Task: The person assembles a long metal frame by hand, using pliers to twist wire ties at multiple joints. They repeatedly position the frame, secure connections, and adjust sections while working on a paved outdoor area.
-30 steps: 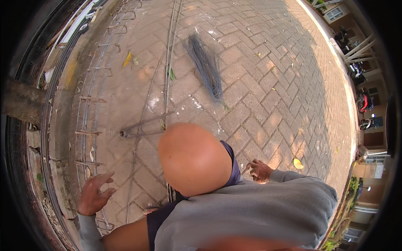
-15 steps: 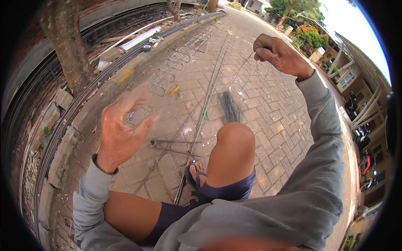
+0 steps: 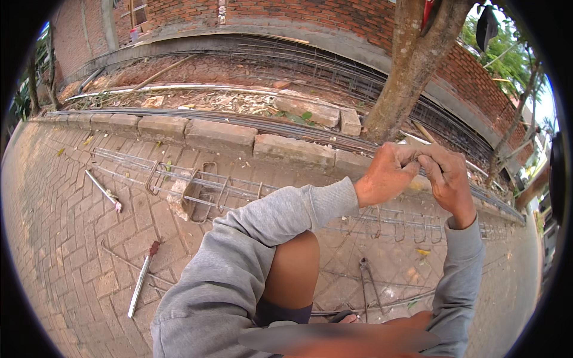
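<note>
My left hand (image 3: 388, 176) and my right hand (image 3: 449, 184) meet at the fingertips, raised over the rebar cage at the right. Fingers and thumbs on both are closed in a pinch. The thin wires that hung from my right hand a moment ago barely show against the background now, and what the left fingers grip is hidden. Below the hands runs the rebar cage (image 3: 236, 190) with its square stirrups, propped on a rough block (image 3: 180, 200). Pincers (image 3: 365, 275) lie on the paving, handles toward me, below my hands.
Long steel bars (image 3: 310, 132) lie along the stone kerb (image 3: 221, 138). Beyond stand a tree trunk (image 3: 406, 71) and a brick wall (image 3: 310, 21). Two white-handled tools, one with a brown end (image 3: 141, 283) and one with a pinkish end (image 3: 105, 191), rest on the paving at left.
The view has swung left toward the kerb and wall. My left hand, previously apart with fingers spread, has joined my right hand and closed. The bundle of dark wire has left the view.
</note>
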Tool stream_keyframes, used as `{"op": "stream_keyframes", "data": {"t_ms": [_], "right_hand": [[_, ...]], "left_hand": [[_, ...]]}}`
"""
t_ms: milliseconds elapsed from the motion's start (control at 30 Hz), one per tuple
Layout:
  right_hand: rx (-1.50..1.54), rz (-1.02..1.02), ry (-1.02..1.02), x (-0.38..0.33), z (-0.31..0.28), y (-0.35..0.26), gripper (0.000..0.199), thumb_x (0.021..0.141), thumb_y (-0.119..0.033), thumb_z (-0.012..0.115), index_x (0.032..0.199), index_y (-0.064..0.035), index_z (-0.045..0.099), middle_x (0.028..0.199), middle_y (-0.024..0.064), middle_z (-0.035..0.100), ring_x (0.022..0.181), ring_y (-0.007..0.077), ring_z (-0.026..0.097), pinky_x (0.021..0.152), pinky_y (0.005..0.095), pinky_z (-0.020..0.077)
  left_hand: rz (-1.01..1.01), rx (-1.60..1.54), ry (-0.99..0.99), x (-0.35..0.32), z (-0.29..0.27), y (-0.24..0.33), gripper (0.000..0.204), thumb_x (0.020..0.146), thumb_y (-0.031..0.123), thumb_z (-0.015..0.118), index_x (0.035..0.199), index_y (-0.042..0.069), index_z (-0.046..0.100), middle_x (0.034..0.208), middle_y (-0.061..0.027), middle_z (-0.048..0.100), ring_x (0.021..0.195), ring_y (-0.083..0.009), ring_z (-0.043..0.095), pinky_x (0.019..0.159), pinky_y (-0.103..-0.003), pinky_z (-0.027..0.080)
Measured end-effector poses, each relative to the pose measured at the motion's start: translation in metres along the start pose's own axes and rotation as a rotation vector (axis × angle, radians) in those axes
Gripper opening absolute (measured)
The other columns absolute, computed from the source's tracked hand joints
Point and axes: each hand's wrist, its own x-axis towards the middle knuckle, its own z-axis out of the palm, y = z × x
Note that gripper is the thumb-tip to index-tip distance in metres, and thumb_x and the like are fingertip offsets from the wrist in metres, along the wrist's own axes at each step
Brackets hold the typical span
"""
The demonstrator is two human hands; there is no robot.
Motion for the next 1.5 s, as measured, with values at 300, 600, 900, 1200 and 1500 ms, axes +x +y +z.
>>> {"op": "stream_keyframes", "data": {"t_ms": [300, 600, 900, 1200, 1500], "right_hand": [[-0.088, 0.214, -0.201, -0.043, -0.035, 0.062, 0.016, 0.091, -0.012, 0.072, 0.099, 0.0011, 0.078, 0.079, 0.0178, 0.072, 0.070, 0.0285, 0.070, 0.065, 0.0358, 0.0511], [-0.205, 0.087, -0.181, -0.034, 0.069, 0.062, 0.021, 0.090, -0.020, 0.074, 0.082, -0.0013, 0.072, 0.074, 0.0196, 0.065, 0.069, 0.0420, 0.060, 0.069, 0.0462, 0.0464], [-0.350, 0.026, -0.151, -0.047, 0.007, 0.063, 0.020, 0.090, -0.018, 0.073, 0.081, -0.0004, 0.070, 0.076, 0.0205, 0.063, 0.072, 0.0417, 0.061, 0.065, 0.0480, 0.0440], [-0.255, -0.007, -0.133, -0.054, -0.018, 0.053, 0.015, 0.091, -0.019, 0.074, 0.088, -0.0042, 0.076, 0.083, 0.0157, 0.071, 0.075, 0.0412, 0.064, 0.068, 0.0481, 0.0469], [0.464, 0.324, 0.242, -0.061, -0.036, 0.101, 0.072, 0.106, -0.066, 0.049, 0.128, -0.0026, 0.074, 0.107, 0.0112, 0.075, 0.102, 0.0213, 0.071, 0.087, 0.0365, 0.0592]], "left_hand": [[0.111, 0.993, -0.271, 0.005, -0.111, 0.016, 0.032, 0.089, 0.038, 0.071, 0.080, 0.007, 0.077, 0.070, -0.0164, 0.070, 0.073, -0.0414, 0.069, 0.068, -0.051, 0.054], [0.167, 0.811, -0.269, -0.023, -0.062, -0.048, 0.027, 0.087, 0.033, 0.078, 0.089, 0.007, 0.083, 0.074, -0.0135, 0.075, 0.066, -0.0322, 0.071, 0.061, -0.042, 0.054], [0.123, 0.829, -0.183, -0.007, -0.059, -0.036, 0.015, 0.087, 0.022, 0.080, 0.088, 0.007, 0.081, 0.087, -0.0134, 0.078, 0.079, -0.0327, 0.073, 0.073, -0.041, 0.056], [-0.034, 0.734, -0.345, 0.002, -0.046, -0.023, 0.014, 0.086, 0.020, 0.080, 0.093, 0.008, 0.081, 0.085, -0.0139, 0.076, 0.080, -0.0328, 0.072, 0.075, -0.042, 0.055], [-0.262, 0.543, -0.492, 0.000, -0.018, -0.034, 0.008, 0.091, 0.004, 0.076, 0.095, -0.003, 0.079, 0.075, -0.0032, 0.072, 0.066, -0.0067, 0.058, 0.060, -0.028, 0.047]]}}
